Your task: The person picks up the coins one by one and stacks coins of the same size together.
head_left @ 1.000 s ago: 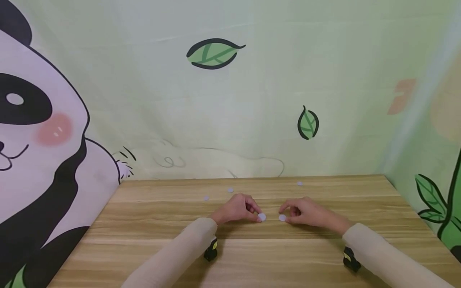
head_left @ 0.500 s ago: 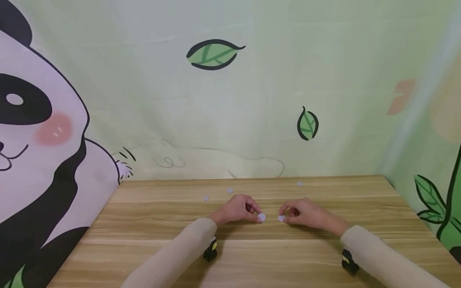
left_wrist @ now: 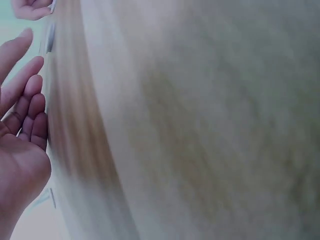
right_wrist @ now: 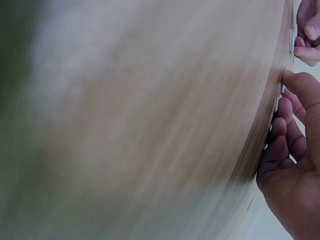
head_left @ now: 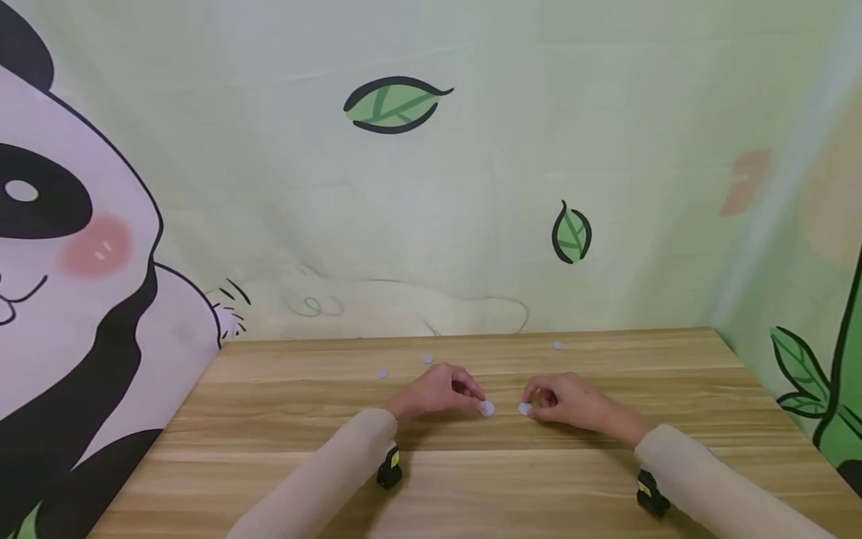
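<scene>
Left hand and right hand angled inward

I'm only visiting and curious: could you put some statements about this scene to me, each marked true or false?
1. Five pale discs show in the head view. True.
2. The right hand has its thumb and forefinger at a near disc. True.
3. The two near discs touch each other. False: the disc beside the left hand is apart from the other.
4. The table is plain black. False: the table top has light brown wood grain.
5. A cartoon panda is on the backdrop. True.
</scene>
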`<control>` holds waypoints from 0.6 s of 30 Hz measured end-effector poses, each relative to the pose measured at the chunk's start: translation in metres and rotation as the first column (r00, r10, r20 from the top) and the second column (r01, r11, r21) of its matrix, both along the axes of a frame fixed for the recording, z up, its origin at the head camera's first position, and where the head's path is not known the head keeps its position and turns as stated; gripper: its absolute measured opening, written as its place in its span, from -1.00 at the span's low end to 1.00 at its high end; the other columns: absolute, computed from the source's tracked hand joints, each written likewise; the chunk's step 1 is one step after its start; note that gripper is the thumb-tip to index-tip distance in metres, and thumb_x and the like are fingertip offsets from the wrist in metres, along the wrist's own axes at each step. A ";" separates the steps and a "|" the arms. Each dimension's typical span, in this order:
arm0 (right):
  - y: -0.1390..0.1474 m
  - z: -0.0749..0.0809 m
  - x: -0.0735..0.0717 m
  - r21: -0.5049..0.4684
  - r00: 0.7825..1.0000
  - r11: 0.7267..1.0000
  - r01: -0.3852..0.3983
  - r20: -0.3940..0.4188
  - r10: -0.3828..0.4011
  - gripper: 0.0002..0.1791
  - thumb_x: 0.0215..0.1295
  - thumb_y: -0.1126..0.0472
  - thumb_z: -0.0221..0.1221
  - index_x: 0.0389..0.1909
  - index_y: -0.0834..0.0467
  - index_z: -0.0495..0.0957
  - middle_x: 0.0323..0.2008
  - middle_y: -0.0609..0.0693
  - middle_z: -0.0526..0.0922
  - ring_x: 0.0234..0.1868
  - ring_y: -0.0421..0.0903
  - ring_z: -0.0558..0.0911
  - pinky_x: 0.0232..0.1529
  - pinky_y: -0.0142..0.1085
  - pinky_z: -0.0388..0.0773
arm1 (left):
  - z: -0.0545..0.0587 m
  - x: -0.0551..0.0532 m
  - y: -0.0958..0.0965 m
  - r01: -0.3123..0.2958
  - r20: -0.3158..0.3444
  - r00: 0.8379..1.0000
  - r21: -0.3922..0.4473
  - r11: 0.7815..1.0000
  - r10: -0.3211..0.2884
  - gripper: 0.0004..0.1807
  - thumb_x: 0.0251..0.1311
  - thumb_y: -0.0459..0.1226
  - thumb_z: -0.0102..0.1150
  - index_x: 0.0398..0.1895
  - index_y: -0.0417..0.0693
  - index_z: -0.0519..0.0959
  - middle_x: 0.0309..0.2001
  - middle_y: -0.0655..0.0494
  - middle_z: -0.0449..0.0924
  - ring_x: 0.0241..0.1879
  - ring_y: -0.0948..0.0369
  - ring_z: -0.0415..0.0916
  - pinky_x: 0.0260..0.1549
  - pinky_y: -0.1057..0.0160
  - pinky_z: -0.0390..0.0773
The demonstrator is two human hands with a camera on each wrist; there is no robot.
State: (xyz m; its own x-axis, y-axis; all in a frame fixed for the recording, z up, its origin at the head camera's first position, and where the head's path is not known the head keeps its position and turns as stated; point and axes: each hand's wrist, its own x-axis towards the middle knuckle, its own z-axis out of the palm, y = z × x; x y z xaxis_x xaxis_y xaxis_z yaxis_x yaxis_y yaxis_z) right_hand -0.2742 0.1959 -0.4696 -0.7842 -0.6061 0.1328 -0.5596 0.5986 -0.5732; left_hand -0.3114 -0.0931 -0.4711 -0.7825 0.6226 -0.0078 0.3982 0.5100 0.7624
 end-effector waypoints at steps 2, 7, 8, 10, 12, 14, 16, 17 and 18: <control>0.000 -0.001 0.000 0.001 1.000 1.000 0.002 -0.001 -0.002 -0.87 0.36 0.11 0.33 -0.16 0.03 0.64 -0.55 -0.24 0.47 -0.52 -0.33 0.39 -0.44 -0.42 0.37 | 0.001 0.000 -0.002 -0.012 0.008 1.000 0.007 1.000 0.012 -0.89 0.23 -0.15 0.42 -0.25 0.05 0.79 -0.23 0.28 0.69 -0.22 0.37 0.50 -0.21 0.36 0.51; 0.000 -0.003 -0.001 -0.001 1.000 1.000 0.007 0.009 -0.007 -0.86 0.36 0.13 0.33 -0.11 0.02 0.66 -0.53 -0.24 0.47 -0.50 -0.33 0.40 -0.43 -0.42 0.39 | 0.007 -0.001 -0.011 -0.067 -0.009 0.998 0.033 0.997 0.068 -0.81 0.37 -0.16 0.24 -0.17 0.00 0.78 -0.16 0.23 0.73 -0.24 0.34 0.54 -0.26 0.34 0.54; 0.000 -0.003 -0.001 -0.004 1.000 1.000 0.005 0.011 -0.005 -0.86 0.36 0.14 0.33 -0.11 0.01 0.66 -0.53 -0.24 0.48 -0.49 -0.33 0.40 -0.43 -0.42 0.39 | 0.009 -0.002 -0.015 -0.089 -0.011 0.996 0.047 0.995 0.090 -0.80 0.40 -0.16 0.21 -0.16 -0.01 0.78 -0.15 0.20 0.73 -0.23 0.32 0.54 -0.26 0.33 0.55; -0.001 -0.004 -0.002 -0.013 1.000 1.000 -0.001 0.014 0.001 -0.87 0.36 0.15 0.33 -0.12 0.01 0.67 -0.52 -0.23 0.48 -0.49 -0.33 0.40 -0.42 -0.42 0.39 | 0.013 -0.005 -0.022 -0.154 -0.017 0.988 0.060 0.986 0.156 -0.78 0.42 -0.14 0.18 -0.14 0.01 0.78 -0.14 0.18 0.73 -0.23 0.28 0.54 -0.25 0.30 0.54; -0.001 -0.005 -0.002 -0.017 1.000 1.000 -0.001 0.013 0.002 -0.87 0.35 0.15 0.34 -0.13 0.01 0.67 -0.52 -0.24 0.49 -0.49 -0.33 0.40 -0.42 -0.42 0.40 | 0.017 -0.009 -0.031 -0.222 -0.017 0.974 0.074 0.972 0.224 -0.78 0.43 -0.15 0.17 -0.12 0.00 0.77 -0.11 0.18 0.72 -0.18 0.28 0.54 -0.19 0.27 0.54; -0.001 -0.006 -0.003 -0.019 1.000 1.000 0.002 0.011 -0.002 -0.88 0.34 0.16 0.35 -0.14 0.00 0.68 -0.52 -0.24 0.49 -0.49 -0.33 0.40 -0.42 -0.42 0.40 | 0.020 -0.014 -0.038 -0.280 -0.010 0.959 0.094 0.955 0.282 -0.77 0.43 -0.16 0.19 -0.10 -0.07 0.76 -0.11 0.14 0.71 -0.17 0.25 0.54 -0.17 0.25 0.53; -0.001 -0.007 -0.003 -0.018 1.000 1.000 0.008 0.007 -0.008 -0.88 0.33 0.15 0.35 -0.15 -0.01 0.68 -0.53 -0.24 0.48 -0.49 -0.33 0.40 -0.43 -0.43 0.39 | 0.022 -0.020 -0.045 -0.328 -0.019 0.943 0.102 0.939 0.331 -0.77 0.42 -0.16 0.22 -0.09 -0.10 0.75 -0.13 0.13 0.71 -0.19 0.24 0.54 -0.18 0.25 0.53; 0.000 -0.007 -0.004 -0.020 1.000 1.000 0.010 0.008 -0.010 -0.88 0.33 0.15 0.36 -0.15 -0.01 0.68 -0.53 -0.24 0.48 -0.50 -0.33 0.40 -0.43 -0.43 0.39 | 0.023 -0.023 -0.048 -0.343 -0.023 0.937 0.111 0.933 0.347 -0.76 0.41 -0.17 0.23 -0.08 -0.12 0.75 -0.15 0.12 0.71 -0.20 0.23 0.54 -0.19 0.25 0.53; 0.000 -0.007 -0.004 -0.021 1.000 1.000 0.011 0.009 -0.011 -0.88 0.33 0.15 0.36 -0.15 -0.01 0.68 -0.53 -0.24 0.48 -0.50 -0.33 0.40 -0.43 -0.43 0.39 | 0.023 -0.025 -0.051 -0.354 -0.031 0.933 0.118 0.928 0.359 -0.76 0.40 -0.18 0.25 -0.08 -0.15 0.74 -0.17 0.11 0.71 -0.21 0.22 0.54 -0.21 0.24 0.54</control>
State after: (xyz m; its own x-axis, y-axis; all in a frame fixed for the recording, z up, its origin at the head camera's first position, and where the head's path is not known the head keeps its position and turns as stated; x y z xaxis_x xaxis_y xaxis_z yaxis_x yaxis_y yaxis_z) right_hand -0.2780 0.1960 -0.4766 -0.7923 -0.5943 0.1384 -0.5477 0.5926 -0.5907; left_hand -0.3366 -0.1437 -0.4476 -0.9505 0.2973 0.0898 0.2451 0.5404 0.8049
